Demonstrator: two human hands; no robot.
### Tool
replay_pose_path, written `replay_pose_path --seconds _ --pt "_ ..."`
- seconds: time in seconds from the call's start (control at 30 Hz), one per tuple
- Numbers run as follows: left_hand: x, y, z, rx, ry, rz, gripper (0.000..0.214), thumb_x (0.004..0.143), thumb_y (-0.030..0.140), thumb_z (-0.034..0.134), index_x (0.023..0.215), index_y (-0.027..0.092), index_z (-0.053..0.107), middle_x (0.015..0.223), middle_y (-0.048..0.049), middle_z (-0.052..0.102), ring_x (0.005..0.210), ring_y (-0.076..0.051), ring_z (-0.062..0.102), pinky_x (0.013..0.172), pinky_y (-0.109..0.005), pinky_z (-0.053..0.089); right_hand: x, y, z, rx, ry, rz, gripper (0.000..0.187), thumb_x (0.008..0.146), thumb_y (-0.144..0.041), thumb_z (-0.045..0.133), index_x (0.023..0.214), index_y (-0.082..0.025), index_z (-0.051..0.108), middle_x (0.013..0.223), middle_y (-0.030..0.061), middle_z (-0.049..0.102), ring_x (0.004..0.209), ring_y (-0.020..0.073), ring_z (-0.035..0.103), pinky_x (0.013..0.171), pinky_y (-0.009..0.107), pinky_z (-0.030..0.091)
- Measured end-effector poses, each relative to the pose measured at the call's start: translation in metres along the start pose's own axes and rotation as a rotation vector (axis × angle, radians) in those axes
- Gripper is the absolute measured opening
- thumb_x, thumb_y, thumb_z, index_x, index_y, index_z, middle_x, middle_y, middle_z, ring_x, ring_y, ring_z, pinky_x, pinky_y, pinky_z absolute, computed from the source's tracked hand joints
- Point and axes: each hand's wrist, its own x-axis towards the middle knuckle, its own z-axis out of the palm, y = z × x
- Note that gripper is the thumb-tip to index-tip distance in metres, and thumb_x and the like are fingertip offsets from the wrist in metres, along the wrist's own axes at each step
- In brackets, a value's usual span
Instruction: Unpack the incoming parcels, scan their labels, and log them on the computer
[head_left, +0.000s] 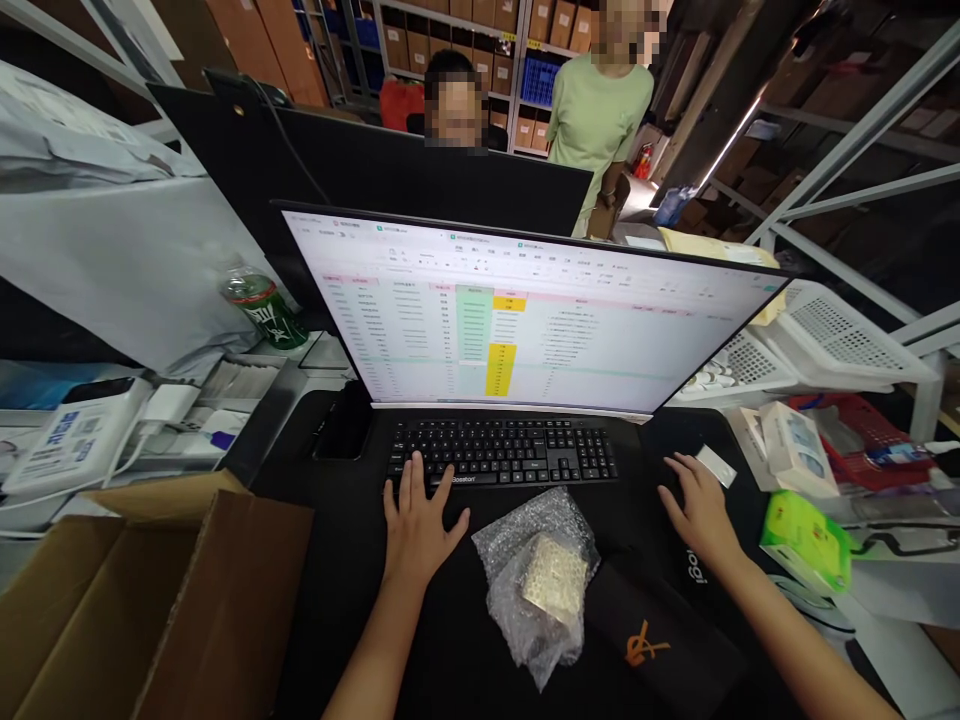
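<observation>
My left hand [416, 520] lies palm down with fingers spread, its fingertips on the lower left keys of a black keyboard [499, 452]. My right hand [703, 512] is curved over a dark computer mouse, mostly hidden under the palm, on a black mouse pad [694, 425]. Behind the keyboard stands a monitor [420, 330] showing a spreadsheet with green and yellow columns. Between my forearms lies a small yellowish packet [555, 580] in clear bubble wrap [517, 535]. A dark pouch [667, 640] with an orange mark touches the wrap's right side.
An open cardboard box [225, 600] stands at left, near a phone [345, 422] and a green-labelled bottle [262, 305]. At right are a green tissue pack [806, 540], a red basket [862, 425] and white baskets [847, 335]. Two people are beyond the monitors.
</observation>
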Motion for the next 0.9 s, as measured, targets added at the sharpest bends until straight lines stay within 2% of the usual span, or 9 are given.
replay_pose_path --seconds 0.13,0.27,0.43,0.67,0.9 --pt "-0.001 -0.001 0.003 0.000 0.027 0.031 0.059 0.091 0.040 0.063 0.148 0.024 0.057 0.170 -0.0214 0.025 0.153 -0.043 0.032 0.122 -0.068 0.023 -0.023 0.056 0.014 -0.069 0.063 0.161 0.055 0.097 -0.050 0.050 0.139 -0.014 0.055 0.137 0.0218 0.056 0.128 0.0389 0.054 0.109 0.060 0.046" --pt "-0.002 -0.004 0.008 0.026 0.048 0.064 0.058 0.092 0.040 0.060 0.147 0.021 0.058 0.164 -0.0250 0.036 0.148 -0.043 0.040 0.121 -0.069 0.026 -0.037 0.084 0.028 -0.017 0.030 0.232 0.061 0.095 -0.057 0.052 0.142 -0.018 0.053 0.142 0.0191 0.053 0.131 0.0372 0.054 0.109 0.057 0.047" --pt "0.000 -0.004 0.009 0.056 0.061 0.088 0.056 0.093 0.039 0.057 0.145 0.019 0.060 0.157 -0.0250 0.047 0.143 -0.041 0.047 0.120 -0.069 0.027 -0.039 0.088 0.037 0.022 0.042 0.199 0.056 0.094 -0.053 0.058 0.141 -0.023 0.057 0.141 0.0155 0.054 0.129 0.0349 0.057 0.109 0.054 0.050" --pt "0.000 -0.002 0.008 0.072 0.065 0.093 0.054 0.094 0.038 0.056 0.144 0.018 0.061 0.156 -0.0245 0.048 0.142 -0.040 0.048 0.120 -0.068 0.027 -0.046 0.087 0.043 0.059 0.114 0.204 0.042 0.093 -0.045 0.059 0.129 -0.025 0.065 0.136 0.0124 0.058 0.125 0.0324 0.060 0.108 0.051 0.052" --pt "0.001 -0.002 0.008 0.072 0.057 0.083 0.053 0.094 0.038 0.056 0.143 0.018 0.061 0.155 -0.0236 0.048 0.141 -0.039 0.048 0.121 -0.067 0.028 -0.047 0.089 0.043 0.055 0.122 0.227 0.040 0.092 -0.044 0.058 0.125 -0.024 0.067 0.136 0.0128 0.059 0.124 0.0322 0.061 0.105 0.050 0.053"
